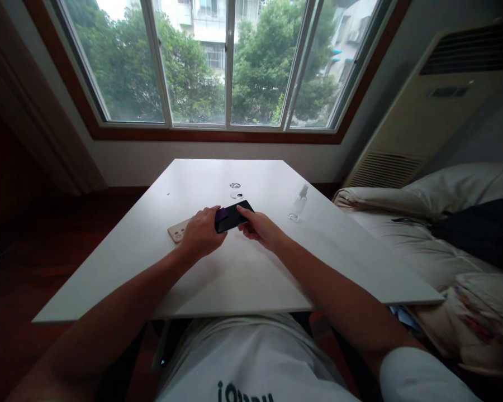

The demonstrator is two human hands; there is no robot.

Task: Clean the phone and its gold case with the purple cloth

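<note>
A black smartphone (pixel 240 215), dark face up, is held tilted above the table between my two hands. My right hand (pixel 257 226) pinches its right end, thumb on top and fingers curled beneath. Around the left end closes my left hand (pixel 203 231); a small purple patch (pixel 222 214) shows on the phone by its fingers, and I cannot make out what it is. Partly hidden behind my left hand is a beige phone case (pixel 176 231) with round camera cutouts.
Beyond the phone, two small round items (pixel 237 195) rest on the white table (pixel 251 279). A clear spray bottle (pixel 300 201) stands to the right. A padded sofa (pixel 381 218) with a dark cloth flanks the table's right side; a window fills the wall ahead.
</note>
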